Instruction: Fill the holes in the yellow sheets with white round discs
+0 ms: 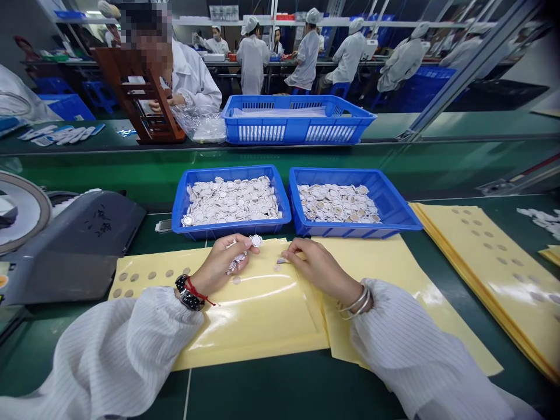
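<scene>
My left hand (225, 259) is closed around several small white round discs, with one disc (256, 240) pinched out at its fingertips. My right hand (312, 262) rests on a glossy yellow sheet (258, 315), its fingers pinched on a tiny piece (282, 260) at the sheet's surface. Small grey round stickers (140, 276) dot the sheet's left part. Just beyond my hands stand two blue trays: the left tray (179, 204) is piled with white discs, the right tray (394, 201) holds a thinner layer of them.
A stack of yellow sheets (490, 262) with grey dots lies at the right. A dark grey machine cover (83, 239) sits at the left. Across the green conveyor (437, 163) are a larger blue basket (297, 119), a wooden rack (144, 99) and a seated person; several workers stand farther back.
</scene>
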{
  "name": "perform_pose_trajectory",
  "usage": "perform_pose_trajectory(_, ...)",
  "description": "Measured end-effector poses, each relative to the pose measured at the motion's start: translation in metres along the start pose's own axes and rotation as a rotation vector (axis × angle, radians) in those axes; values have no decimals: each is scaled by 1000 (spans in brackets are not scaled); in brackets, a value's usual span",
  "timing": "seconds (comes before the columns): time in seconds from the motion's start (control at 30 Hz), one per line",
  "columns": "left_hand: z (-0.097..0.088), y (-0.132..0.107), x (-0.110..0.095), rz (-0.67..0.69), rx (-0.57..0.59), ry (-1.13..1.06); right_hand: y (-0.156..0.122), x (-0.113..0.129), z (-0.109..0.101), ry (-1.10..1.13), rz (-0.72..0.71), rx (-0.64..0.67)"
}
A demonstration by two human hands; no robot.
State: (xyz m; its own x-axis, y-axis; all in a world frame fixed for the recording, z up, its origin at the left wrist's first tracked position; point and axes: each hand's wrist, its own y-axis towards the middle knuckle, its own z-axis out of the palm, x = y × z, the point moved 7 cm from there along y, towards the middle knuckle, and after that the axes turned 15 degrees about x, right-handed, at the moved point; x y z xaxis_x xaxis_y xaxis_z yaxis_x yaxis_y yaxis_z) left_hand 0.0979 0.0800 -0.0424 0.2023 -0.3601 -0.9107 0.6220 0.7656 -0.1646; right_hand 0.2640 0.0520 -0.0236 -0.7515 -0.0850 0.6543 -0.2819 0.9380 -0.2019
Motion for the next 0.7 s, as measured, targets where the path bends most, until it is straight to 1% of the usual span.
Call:
perform_pose_trajectory(0.07, -1, 0, 1, 0, -1, -2, 1, 0, -1, -68, -6, -31)
perform_pose_trajectory(0.23, -1, 0, 1, 7, 10, 1, 2, 3, 1, -139, -53, -23)
perform_pose_trajectory(0.37, 0, 0, 1, 8, 25, 20, 1, 3, -1, -165, -41, -28)
perform_pose_trajectory(0.43, 0, 0, 1, -2, 24, 42, 0, 4, -3, -63, -37, -28)
perform_pose_trajectory(0.53, 0, 0, 2, -19, 32, 70, 2, 8, -6, 252, -63, -29)
perform_pose_trajectory(0.6, 1, 0, 2, -17, 46, 78, 4, 12, -6, 436, -70, -73)
perform_pose_trajectory(0.7, 2, 0, 1, 2, 54, 80, 11, 18, -1, 580, -48, -157)
